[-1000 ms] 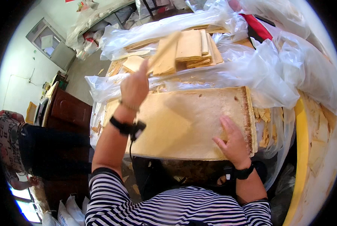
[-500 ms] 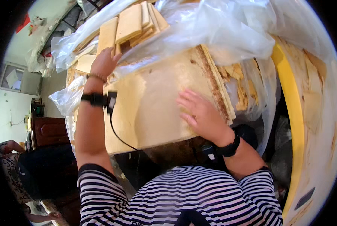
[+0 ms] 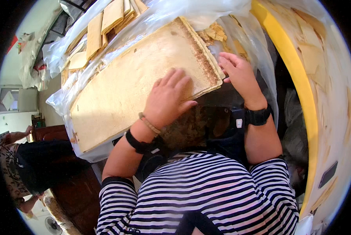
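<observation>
Before me, the tan sheet stack slants lengthwise from near left to far right; my left grip lies flat atop it, empty; my right grip, loosely open, is nearest its right end, contact unclear.

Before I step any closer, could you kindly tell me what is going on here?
A person in a striped top is working at a stack of large, pale sheets. The left hand lies spread on the top sheet, close to its near edge. The right hand is at the stack's right end, fingers bent; whether it touches the edge is hard to tell. Smaller folded pieces lie beyond, toward the left, and torn scraps lie past the right end.
</observation>
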`<state>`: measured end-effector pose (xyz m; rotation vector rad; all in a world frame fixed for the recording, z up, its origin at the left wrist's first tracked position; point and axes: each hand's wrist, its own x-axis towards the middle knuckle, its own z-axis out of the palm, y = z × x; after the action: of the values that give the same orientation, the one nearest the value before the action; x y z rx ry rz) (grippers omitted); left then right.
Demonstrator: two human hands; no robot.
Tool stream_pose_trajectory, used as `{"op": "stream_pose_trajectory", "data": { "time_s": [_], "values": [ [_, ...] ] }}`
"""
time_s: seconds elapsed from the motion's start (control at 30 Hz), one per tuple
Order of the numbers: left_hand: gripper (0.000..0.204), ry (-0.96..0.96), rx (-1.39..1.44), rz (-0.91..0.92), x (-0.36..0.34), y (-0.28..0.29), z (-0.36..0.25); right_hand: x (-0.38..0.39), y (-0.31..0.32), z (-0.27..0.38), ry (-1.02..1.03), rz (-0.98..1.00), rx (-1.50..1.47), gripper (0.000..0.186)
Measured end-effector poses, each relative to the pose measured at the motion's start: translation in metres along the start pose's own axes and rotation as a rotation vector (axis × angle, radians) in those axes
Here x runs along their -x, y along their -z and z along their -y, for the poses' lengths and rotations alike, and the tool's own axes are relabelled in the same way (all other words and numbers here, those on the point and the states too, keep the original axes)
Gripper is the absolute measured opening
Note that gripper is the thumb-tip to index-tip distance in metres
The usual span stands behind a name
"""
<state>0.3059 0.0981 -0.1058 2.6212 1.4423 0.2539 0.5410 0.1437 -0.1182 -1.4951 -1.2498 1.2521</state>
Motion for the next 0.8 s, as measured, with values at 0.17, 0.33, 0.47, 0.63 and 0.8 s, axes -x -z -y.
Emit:
{"op": "stream_pose_trajectory", "data": {
  "time_s": [0.17,0.33,0.47,0.63,0.8],
  "values": [
    [0.061,0.048,0.020,-0.078,-0.002,-0.012,-0.008,0.006,0.009,0.004,-0.050,0.110,0.045,0.043],
    [0.059,0.036,0.042,-0.149,0.000,-0.017,-0.007,0.002,0.014,0.005,-0.215,0.326,0.016,0.045],
    [0.057,0.024,0.026,-0.171,-0.001,-0.021,-0.003,0.004,0.009,-0.006,-0.078,0.334,0.084,0.042],
    [0.052,0.018,0.027,-0.219,-0.002,-0.018,-0.007,0.002,0.008,-0.018,0.091,0.391,-0.148,0.054],
    [0.051,0.008,0.052,-0.247,-0.005,-0.023,0.001,0.005,0.009,-0.016,0.054,0.472,-0.183,0.056]
  ]
}}
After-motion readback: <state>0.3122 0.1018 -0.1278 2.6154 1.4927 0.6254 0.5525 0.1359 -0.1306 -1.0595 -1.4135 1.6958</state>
